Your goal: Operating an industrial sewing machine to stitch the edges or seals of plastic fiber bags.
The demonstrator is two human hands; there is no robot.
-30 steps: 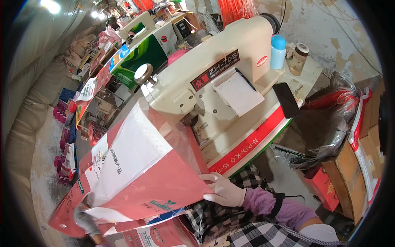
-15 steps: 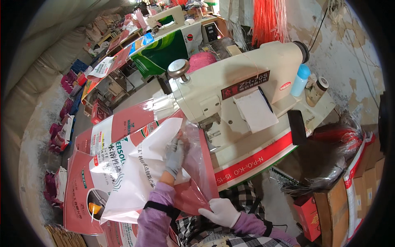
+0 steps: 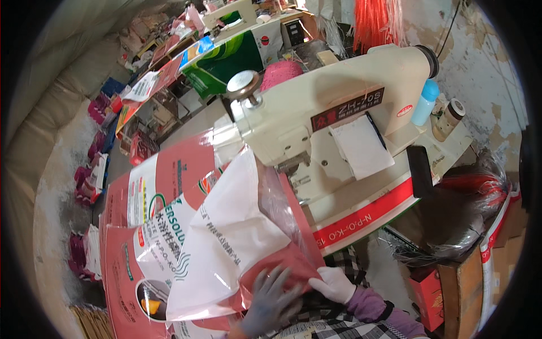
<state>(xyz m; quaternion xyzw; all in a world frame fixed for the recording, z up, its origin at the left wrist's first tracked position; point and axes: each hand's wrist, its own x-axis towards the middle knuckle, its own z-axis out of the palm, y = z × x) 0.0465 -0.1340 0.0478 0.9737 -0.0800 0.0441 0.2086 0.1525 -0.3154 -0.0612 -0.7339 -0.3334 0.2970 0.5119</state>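
Observation:
A large red-and-white printed plastic sack [image 3: 189, 164] with a clear plastic inner layer is spread beside the sewing machine [image 3: 293, 101]. Its white panel [image 3: 231, 231] bulges up in a fold. My left hand [image 3: 274, 299], in a grey glove, is over the sack's near edge with fingers spread, slightly blurred. In a white glove, my right hand [image 3: 336, 284] pinches the sack's near right corner. The sack's right edge runs up to the machine's needle area [image 3: 299, 179].
On the machine bed stand a blue bottle [image 3: 426, 101] and a jar [image 3: 450, 120]. A white pad [image 3: 361, 148] leans on the machine, with a black phone-like slab [image 3: 419, 171] beside it. Cardboard boxes [image 3: 466, 288] are at the lower right; another sewing machine [image 3: 234, 17] stands farther back.
My left hand has left the sack's middle and come down to its near edge. My right hand stays at the corner. The whole view has shifted slightly.

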